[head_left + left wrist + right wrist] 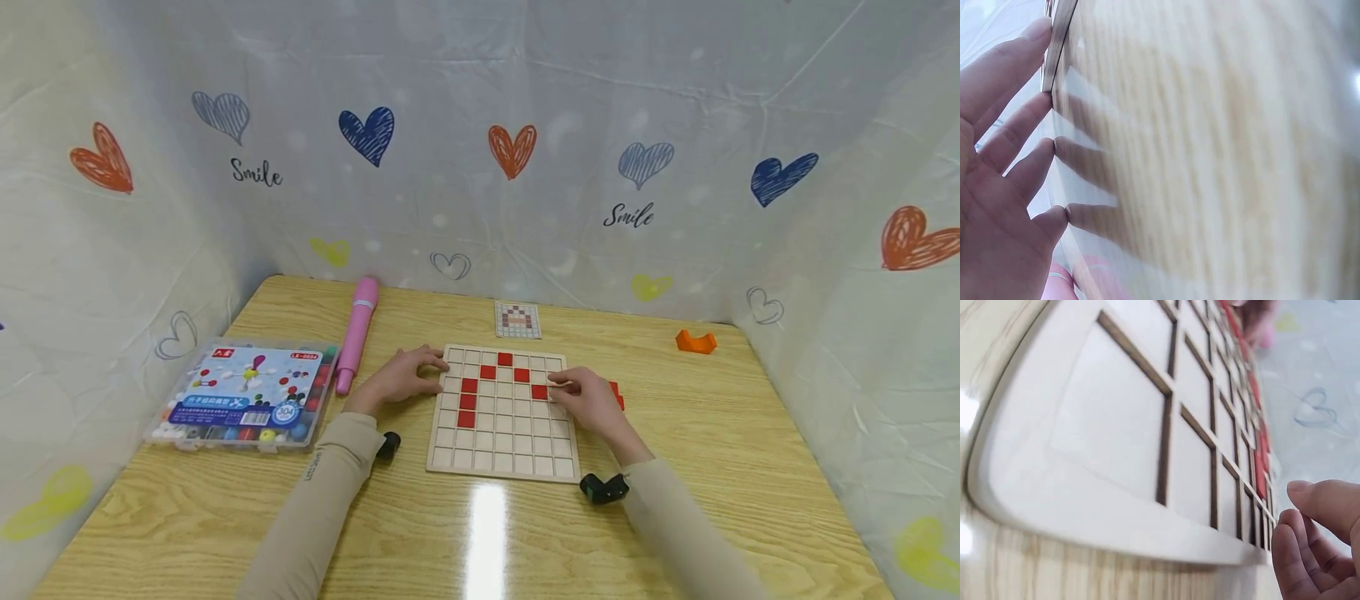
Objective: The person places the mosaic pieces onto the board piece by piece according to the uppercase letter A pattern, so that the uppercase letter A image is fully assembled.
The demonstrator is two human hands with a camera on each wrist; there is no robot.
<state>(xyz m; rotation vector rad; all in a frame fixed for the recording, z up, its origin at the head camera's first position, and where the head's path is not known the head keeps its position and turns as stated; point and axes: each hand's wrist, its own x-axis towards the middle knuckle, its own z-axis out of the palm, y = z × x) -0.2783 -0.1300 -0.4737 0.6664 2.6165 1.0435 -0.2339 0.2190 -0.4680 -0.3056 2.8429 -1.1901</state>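
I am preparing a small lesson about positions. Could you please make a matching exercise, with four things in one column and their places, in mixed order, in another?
1. patterned card
2. pink wand
3. orange piece
4. grid board

A. beside the plastic case
B. between left hand and right hand
C. near the table's back right corner
D. near the middle of the back edge

Pairs: 1-D, 2-A, 3-C, 4-B

Crinkled pale sheeting (442, 200) rises beyond the fingers (997, 69), wraps both sides, hearts (513, 150) and "Smile" lettering (257, 172) scattered across; wood-grain bench (712, 450) underneath, bright glare (487, 542) streaking nearside!
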